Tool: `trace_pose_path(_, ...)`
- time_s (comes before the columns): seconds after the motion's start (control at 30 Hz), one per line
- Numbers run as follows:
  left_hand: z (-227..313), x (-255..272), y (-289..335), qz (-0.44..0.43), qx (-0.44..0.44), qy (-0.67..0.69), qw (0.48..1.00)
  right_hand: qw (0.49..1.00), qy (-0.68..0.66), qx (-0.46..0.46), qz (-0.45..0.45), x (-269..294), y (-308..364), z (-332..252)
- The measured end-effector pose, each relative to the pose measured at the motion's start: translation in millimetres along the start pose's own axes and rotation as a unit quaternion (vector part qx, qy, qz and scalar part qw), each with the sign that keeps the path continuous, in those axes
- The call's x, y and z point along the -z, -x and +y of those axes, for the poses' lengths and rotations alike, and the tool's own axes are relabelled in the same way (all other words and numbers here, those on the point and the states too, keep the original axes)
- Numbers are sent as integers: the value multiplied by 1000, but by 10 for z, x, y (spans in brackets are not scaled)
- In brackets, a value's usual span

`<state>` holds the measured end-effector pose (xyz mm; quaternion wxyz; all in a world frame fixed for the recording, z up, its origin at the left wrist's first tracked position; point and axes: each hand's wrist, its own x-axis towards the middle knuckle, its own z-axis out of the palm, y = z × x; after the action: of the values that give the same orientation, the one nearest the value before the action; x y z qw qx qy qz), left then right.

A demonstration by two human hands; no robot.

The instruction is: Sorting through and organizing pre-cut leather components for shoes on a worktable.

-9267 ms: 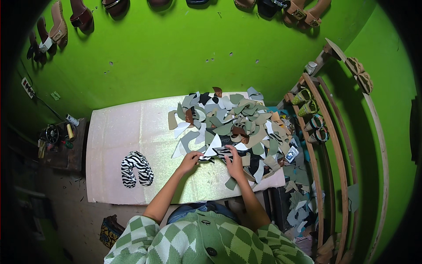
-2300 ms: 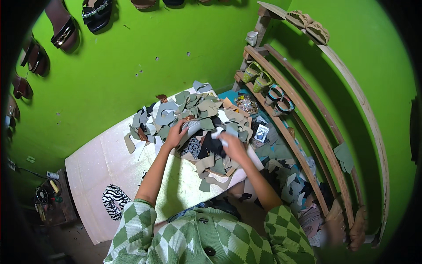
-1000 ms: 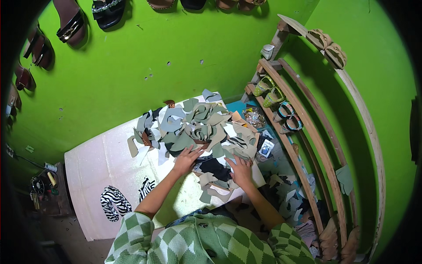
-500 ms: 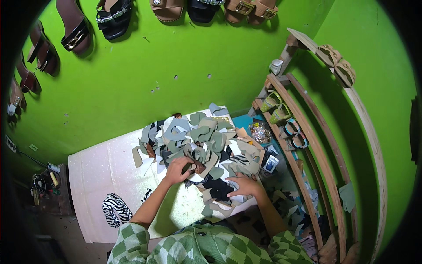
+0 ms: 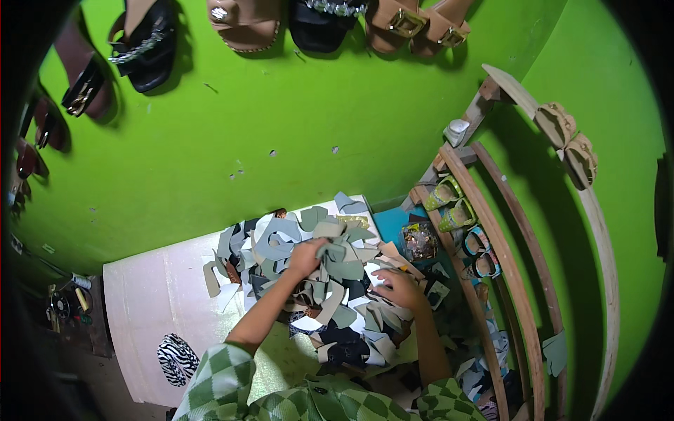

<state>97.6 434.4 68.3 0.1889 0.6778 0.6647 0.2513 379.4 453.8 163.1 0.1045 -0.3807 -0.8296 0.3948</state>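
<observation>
A heap of cut material scraps [image 5: 344, 270], mostly grey-green, beige, white and black, covers the right part of a pale table [image 5: 154, 281]. My left hand [image 5: 307, 258] is in the upper middle of the heap, its fingers bent around grey-green scraps [image 5: 340, 254]; the fingertips are partly hidden. To the right, my right hand [image 5: 397, 288] rests over the heap's right side with its fingers apart, touching scraps but gripping none that I can see. A zebra-striped piece [image 5: 177, 359] lies apart at the table's front left.
At the right stands a wooden rack [image 5: 484, 231] with sandals [image 5: 456, 214] on it. A clear container of small shiny pieces [image 5: 419, 241] sits beyond the table's right end. More sandals [image 5: 323, 24] hang on the green wall. Tools [image 5: 67, 302] lie on a low stand at the left.
My left hand has moved farther into the heap, up and right, and closed on grey-green scraps. My right hand has shifted slightly up and right. The view has tilted upward.
</observation>
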Motion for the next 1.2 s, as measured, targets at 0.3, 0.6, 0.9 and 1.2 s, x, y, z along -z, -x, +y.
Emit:
trace_pose_path(0.3,-737,675,522,269,127,366,882,983,-2,61,172,-25,-620,223)
trace_pose_path(0.6,-1044,923,764,316,136,356,869,950,299,81,43,-506,-1464,56)
trace_pose_path(0.9,-717,922,723,245,50,203,947,962,200,186,10,-712,-1550,224)
trace_pose_path(1.2,-620,906,653,125,96,247,956,972,-107,168,123,102,-1608,-482)
